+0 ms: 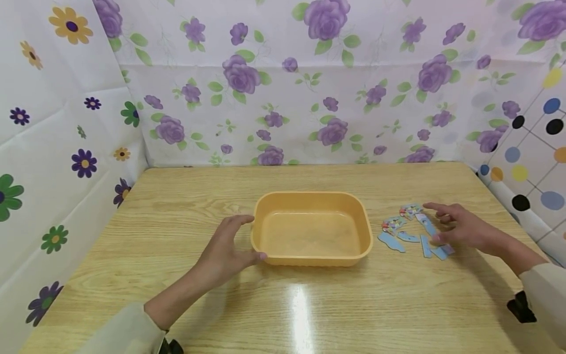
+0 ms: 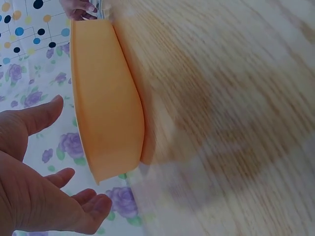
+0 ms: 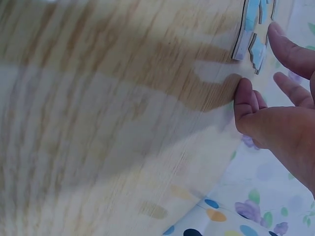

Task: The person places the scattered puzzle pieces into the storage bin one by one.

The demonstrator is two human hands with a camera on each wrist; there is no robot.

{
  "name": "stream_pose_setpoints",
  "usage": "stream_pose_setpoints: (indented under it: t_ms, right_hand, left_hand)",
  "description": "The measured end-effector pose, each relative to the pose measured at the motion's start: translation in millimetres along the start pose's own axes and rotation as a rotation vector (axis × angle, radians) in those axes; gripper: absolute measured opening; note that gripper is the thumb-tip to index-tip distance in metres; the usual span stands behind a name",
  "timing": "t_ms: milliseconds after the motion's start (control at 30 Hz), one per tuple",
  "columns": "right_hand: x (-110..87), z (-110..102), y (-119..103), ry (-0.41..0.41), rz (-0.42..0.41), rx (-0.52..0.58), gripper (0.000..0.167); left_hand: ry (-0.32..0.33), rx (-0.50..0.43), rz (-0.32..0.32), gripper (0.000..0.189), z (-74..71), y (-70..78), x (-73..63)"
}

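Note:
A yellow-orange rectangular plastic basin (image 1: 311, 261) sits on the wooden table. My left hand (image 1: 225, 250) is at its left end, thumb near the front corner and fingers near the left rim. In the left wrist view that hand (image 2: 47, 196) shows spread fingers beside the basin's wall (image 2: 108, 103). To the right of the basin lie several flat light-blue jigsaw-like pieces (image 1: 391, 242), some with colourful print (image 1: 392, 225). Over their right side hovers my right hand (image 1: 470, 228), index finger extended, other fingers loosely bent. The right wrist view shows nothing between its thumb and fingers (image 3: 293, 54).
The wooden table (image 1: 185, 206) reaches back to a wall covering with purple roses (image 1: 240, 73). Flower-printed cloth (image 1: 55, 238) hangs at the left, dotted cloth (image 1: 530, 162) at the right. Light glares on the table in front of the basin.

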State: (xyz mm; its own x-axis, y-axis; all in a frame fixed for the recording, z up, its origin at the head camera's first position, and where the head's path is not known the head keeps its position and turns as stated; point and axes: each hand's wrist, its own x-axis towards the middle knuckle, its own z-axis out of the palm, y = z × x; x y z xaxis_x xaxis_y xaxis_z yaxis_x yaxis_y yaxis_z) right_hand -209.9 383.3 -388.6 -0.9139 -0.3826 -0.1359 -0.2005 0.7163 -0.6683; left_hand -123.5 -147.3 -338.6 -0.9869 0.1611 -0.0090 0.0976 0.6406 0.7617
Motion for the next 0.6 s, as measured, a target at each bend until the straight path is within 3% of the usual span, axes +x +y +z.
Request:
stream_pose_setpoints:
  t_ms: [200,300,433,600]
  right_hand:
    - [-2.2,0.6,1.5,-0.001,0.030,0.010,0.088]
    - [-2.4,0.4,2.8,0.002,0.001,-0.001,0.086]
    - [-3.7,0.5,3.4,0.002,-0.024,0.000,0.083]
    - [-5.3,0.2,4.3,0.004,0.012,0.004,0.083]
  left_hand:
    - [-0.021,-0.050,-0.026,0.083,4.3,-1.8,2.0]
    - [-0.040,-0.082,-0.022,0.084,4.1,-2.0,3.1]
    - [-0.070,-0.147,-0.024,0.083,3.9,-2.7,5.8]
    - [-0.091,-0.252,-0.065,0.083,4.7,-5.5,9.8]
